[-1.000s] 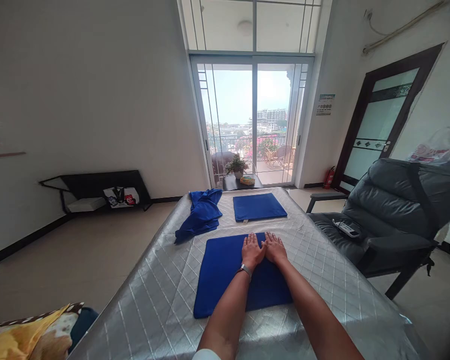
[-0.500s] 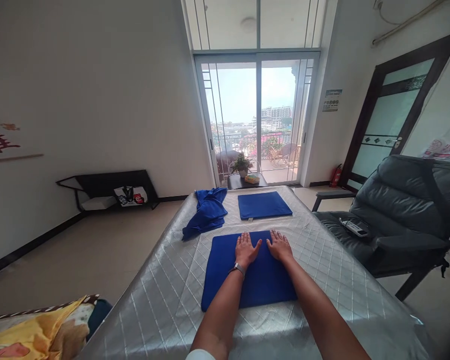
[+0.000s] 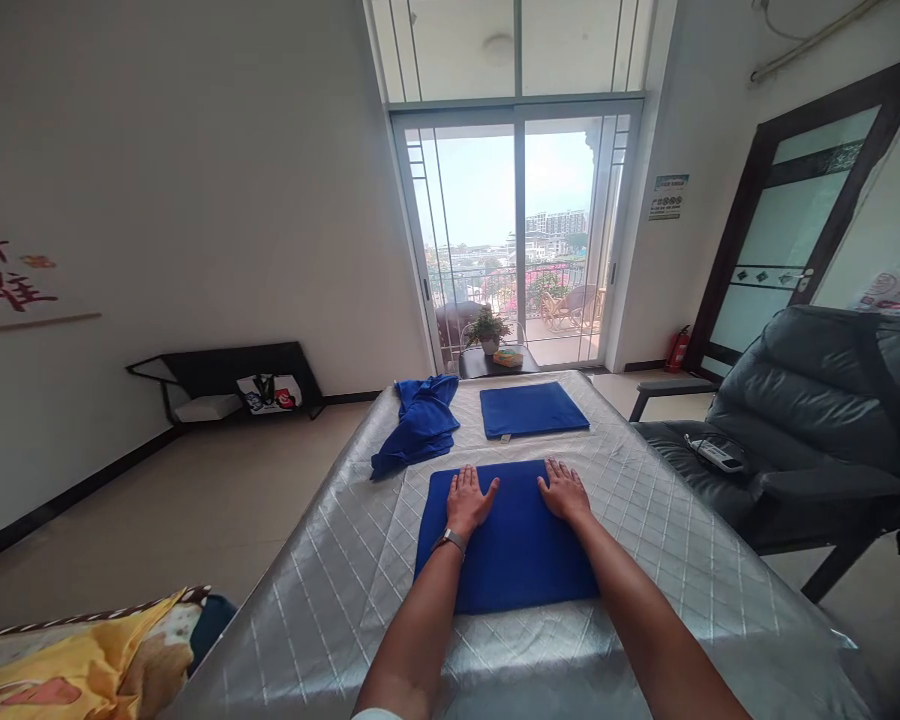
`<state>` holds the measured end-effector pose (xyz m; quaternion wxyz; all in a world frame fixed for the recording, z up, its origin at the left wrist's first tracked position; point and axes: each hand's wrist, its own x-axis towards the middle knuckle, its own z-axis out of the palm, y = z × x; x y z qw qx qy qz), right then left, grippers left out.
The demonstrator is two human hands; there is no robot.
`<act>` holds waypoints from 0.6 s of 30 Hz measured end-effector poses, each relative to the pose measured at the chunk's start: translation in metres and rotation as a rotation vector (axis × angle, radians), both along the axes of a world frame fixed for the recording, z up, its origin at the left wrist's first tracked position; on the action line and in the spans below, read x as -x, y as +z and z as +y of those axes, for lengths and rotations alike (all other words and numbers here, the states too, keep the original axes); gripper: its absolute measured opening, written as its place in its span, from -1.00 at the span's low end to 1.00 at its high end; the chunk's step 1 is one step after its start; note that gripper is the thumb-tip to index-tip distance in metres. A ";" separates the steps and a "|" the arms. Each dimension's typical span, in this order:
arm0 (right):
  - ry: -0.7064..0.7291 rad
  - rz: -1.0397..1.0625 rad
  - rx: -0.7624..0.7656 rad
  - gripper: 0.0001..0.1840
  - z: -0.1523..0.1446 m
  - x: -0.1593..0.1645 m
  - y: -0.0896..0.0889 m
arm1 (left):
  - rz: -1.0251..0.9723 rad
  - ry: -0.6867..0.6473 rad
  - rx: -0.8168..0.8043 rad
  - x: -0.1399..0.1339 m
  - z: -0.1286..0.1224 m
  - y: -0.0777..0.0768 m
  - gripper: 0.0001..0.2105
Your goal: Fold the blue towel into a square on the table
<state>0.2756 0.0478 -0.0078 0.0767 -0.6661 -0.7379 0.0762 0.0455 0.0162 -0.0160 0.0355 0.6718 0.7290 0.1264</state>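
A flat, folded blue cloth (image 3: 525, 550) lies on the silver quilted table cover (image 3: 330, 600) in front of me. My left hand (image 3: 469, 502) rests flat on its far left part, fingers stretched out and thumb apart. On its far right part lies my right hand (image 3: 565, 490), also palm down with the fingers extended. Farther back is a second folded blue cloth (image 3: 534, 410), a neat rectangle with a small pale tag at its near edge. To its left sits a crumpled blue cloth (image 3: 420, 425). Neither hand grips anything.
A dark padded armchair (image 3: 795, 420) stands close on the right, with a power strip (image 3: 716, 453) on its seat. Behind the table, a small stand (image 3: 499, 362) holds a potted plant (image 3: 487, 328). Yellow bedding (image 3: 75, 660) is at the lower left.
My left hand has slid left across the folded cloth, so the hands are wider apart. The right hand stays near the far right corner. The view has shifted slightly.
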 end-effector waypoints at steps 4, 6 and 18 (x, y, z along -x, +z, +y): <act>0.002 0.002 0.002 -0.27 0.001 0.000 -0.001 | 0.007 0.020 0.003 0.016 -0.003 0.000 -0.10; 0.003 0.004 -0.001 -0.26 0.001 0.000 -0.001 | 0.010 0.028 0.005 0.024 -0.005 0.000 -0.09; 0.006 0.011 0.004 -0.26 0.000 0.000 0.000 | 0.025 0.015 0.031 0.054 -0.006 -0.002 -0.09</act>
